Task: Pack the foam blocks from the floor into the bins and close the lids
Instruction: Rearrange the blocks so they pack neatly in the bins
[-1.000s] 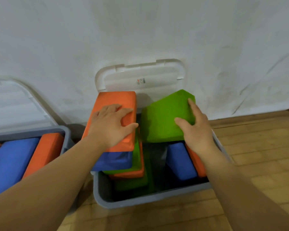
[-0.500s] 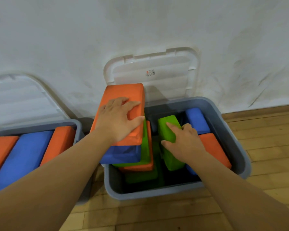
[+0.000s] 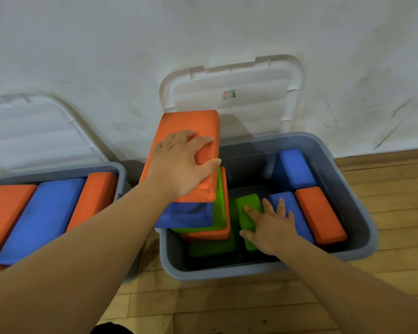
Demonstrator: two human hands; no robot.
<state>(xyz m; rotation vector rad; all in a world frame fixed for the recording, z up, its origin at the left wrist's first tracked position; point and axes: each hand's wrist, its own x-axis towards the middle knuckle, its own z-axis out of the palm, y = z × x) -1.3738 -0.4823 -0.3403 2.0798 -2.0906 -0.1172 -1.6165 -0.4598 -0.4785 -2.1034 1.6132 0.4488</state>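
The green rectangular foam block (image 3: 248, 208) has gone down into the middle of the grey plastic bin (image 3: 363, 214) under your spread right hand (image 3: 272, 226); your left hand (image 3: 181, 166), flat, steadies the tall stack (image 3: 191, 124) at its left edge, next to settle.

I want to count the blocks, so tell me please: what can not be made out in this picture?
Head view:
- Right bin floor: dark, and the stack under the left hand covers it.
- Left bin: cut off by the left edge.
- Lid label: too small to read.
- Green block: partly hidden by the right hand.
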